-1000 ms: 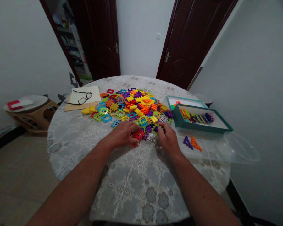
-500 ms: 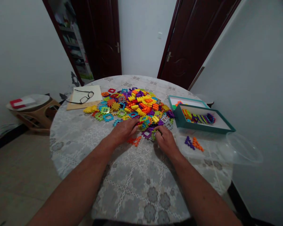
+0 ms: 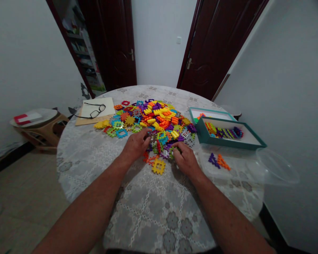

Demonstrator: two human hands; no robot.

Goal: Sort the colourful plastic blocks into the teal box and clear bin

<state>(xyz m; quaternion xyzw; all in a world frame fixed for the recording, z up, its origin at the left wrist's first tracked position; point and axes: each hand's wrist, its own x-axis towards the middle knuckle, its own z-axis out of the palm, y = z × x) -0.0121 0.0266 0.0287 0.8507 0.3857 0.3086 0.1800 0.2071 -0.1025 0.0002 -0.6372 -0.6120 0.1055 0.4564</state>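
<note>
A heap of colourful plastic building pieces covers the table in front of me, with flat notched squares and short ribbed tubes mixed together. My left hand rests at the heap's near left edge, thumb and forefinger apart and no piece visible between them. At the near right edge my right hand has its fingers curled on a green notched piece, mostly hidden by the hand. Between the hands lie a yellow notched square and an orange triangular piece.
On the right stands a teal box holding joined pieces. Purple and orange triangles lie on clear plastic before it, beside a clear round lid. Eyeglasses rest on paper at the far left.
A yellow notched square now lies in front of the heap, and several pieces have slid toward me. My left hand has shifted slightly left; the right has barely moved.
</note>
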